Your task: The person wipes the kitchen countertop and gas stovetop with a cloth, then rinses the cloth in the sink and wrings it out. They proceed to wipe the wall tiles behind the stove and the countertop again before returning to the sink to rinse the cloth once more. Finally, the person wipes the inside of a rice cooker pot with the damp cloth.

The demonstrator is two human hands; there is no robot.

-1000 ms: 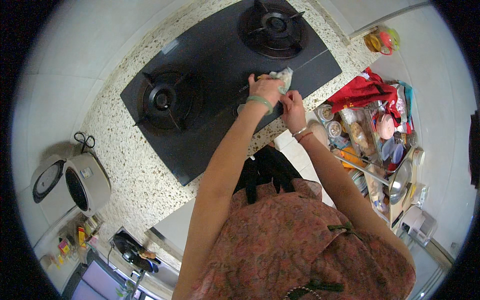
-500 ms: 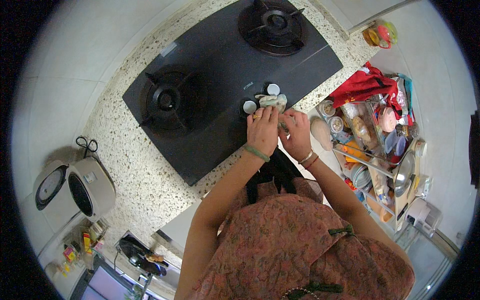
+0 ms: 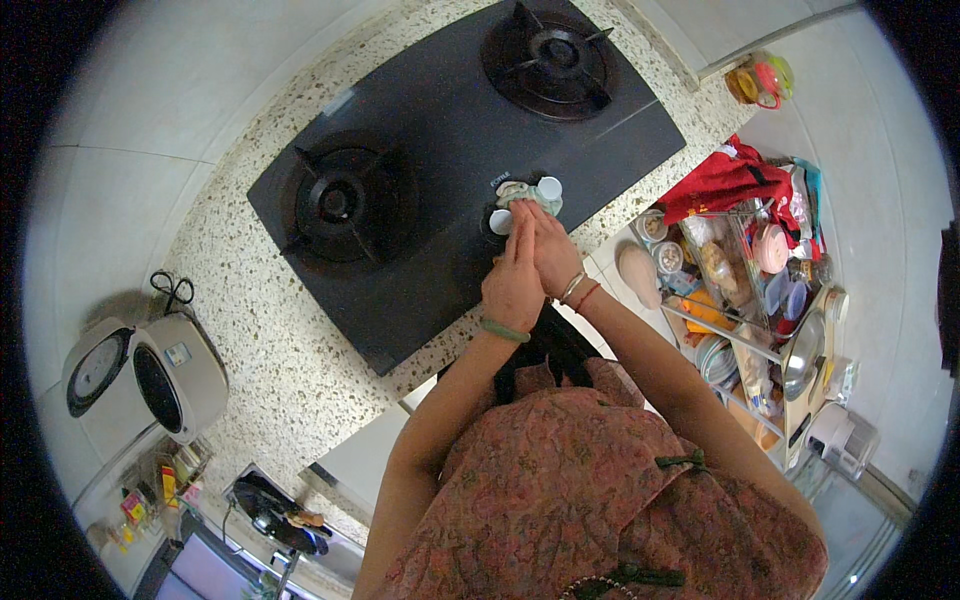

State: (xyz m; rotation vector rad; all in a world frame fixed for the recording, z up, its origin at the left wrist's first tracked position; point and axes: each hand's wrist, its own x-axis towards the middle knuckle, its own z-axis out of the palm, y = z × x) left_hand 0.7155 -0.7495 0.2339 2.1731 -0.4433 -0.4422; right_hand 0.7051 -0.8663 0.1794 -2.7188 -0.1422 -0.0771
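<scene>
1. Left hand (image 3: 515, 288) and right hand (image 3: 553, 256) meet, fingertips on the crumpled cloth (image 3: 531, 193) at twelve o'clock; gripping or merely pressing, I cannot tell.
2. Apparently rubbing the gas cooktop (image 3: 430, 285); shifting the cloth calls for skirting white-topped knobs (image 3: 501, 222) at its eight and two.
3. Farther: left burner (image 3: 338, 202), nine-thirty; far burner (image 3: 562, 58), twelve.

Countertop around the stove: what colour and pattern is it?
The countertop is off-white with brownish speckles, best seen in the head view.

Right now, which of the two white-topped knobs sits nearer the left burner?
The lower-left knob, beside the left hand; the other knob sits farther up and right, by the right end of the cloth.
</scene>
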